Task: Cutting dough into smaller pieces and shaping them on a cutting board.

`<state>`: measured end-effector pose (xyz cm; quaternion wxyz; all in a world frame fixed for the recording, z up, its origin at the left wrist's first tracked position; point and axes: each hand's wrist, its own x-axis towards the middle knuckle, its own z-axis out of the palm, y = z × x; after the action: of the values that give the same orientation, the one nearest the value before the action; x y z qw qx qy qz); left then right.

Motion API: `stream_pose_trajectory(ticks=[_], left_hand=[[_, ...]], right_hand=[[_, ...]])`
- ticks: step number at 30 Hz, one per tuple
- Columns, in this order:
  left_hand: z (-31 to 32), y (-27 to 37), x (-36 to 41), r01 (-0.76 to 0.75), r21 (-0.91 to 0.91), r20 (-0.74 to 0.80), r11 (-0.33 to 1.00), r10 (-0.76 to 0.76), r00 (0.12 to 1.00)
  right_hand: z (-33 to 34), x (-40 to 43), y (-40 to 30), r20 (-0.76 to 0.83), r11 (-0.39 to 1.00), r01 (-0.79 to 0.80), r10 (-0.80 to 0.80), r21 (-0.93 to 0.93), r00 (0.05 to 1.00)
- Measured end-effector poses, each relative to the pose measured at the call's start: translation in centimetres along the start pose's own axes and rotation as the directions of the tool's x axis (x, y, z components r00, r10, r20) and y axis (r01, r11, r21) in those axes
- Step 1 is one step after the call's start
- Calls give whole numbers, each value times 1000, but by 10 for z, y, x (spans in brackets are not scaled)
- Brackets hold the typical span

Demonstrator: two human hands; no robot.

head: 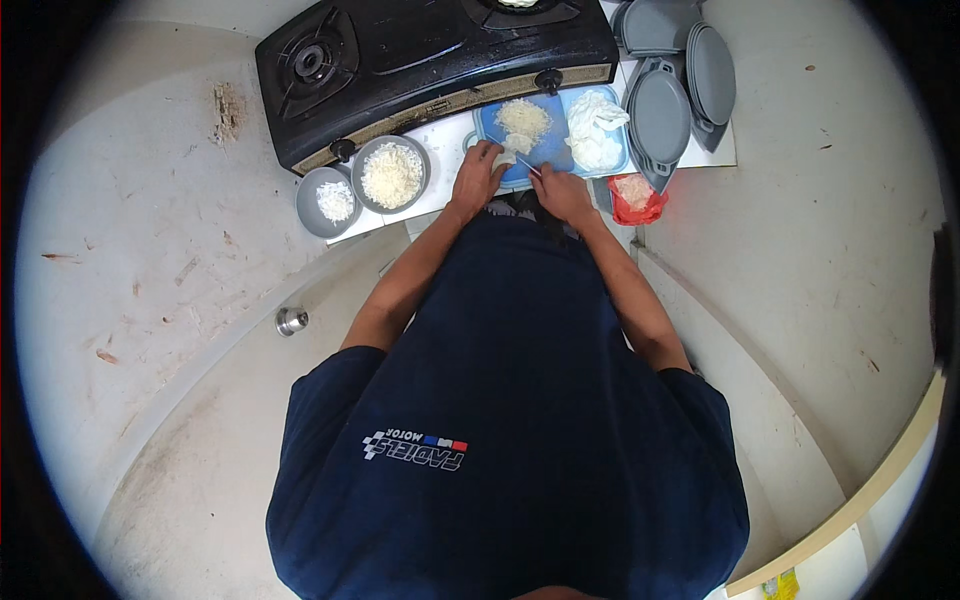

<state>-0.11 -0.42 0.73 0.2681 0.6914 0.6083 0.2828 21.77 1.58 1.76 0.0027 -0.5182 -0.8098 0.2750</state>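
Note:
A blue cutting board (556,142) lies before me with a heap of pale chopped food (523,118) on it. My right hand (560,193) grips a knife (528,165), its blade pointing up and left over the board. At the board's left part my left hand (477,176) presses a pale piece of food (505,158), its fingers bent around it. Small cut bits lie just beyond the blade. Right of the heap, a white crumpled mass (594,131), perhaps a cloth or plastic bag, rests in a light blue tray (622,159).
A black two-burner gas stove (405,60) stands behind the board. To the left are a grey bowl of pale shreds (425,176) and a smaller bowl with white pieces (309,217). At right stand stacked grey dishes (660,116) and a red plastic bag (652,214) holding pale food.

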Motion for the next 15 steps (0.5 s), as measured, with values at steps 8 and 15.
stream_pose_trajectory(ticks=[8, 15], left_hand=[[-2, 2, 0, 3, 15, 5, 1000, -3, 1000], [0, 2, 0, 7, 36, -2, 999, -7, 1000]], right_hand=[[-4, -16, 13, -13, 997, 13, -14, -78, 1000], [-2, 0, -1, -14, 995, 33, -34, -91, 999]])
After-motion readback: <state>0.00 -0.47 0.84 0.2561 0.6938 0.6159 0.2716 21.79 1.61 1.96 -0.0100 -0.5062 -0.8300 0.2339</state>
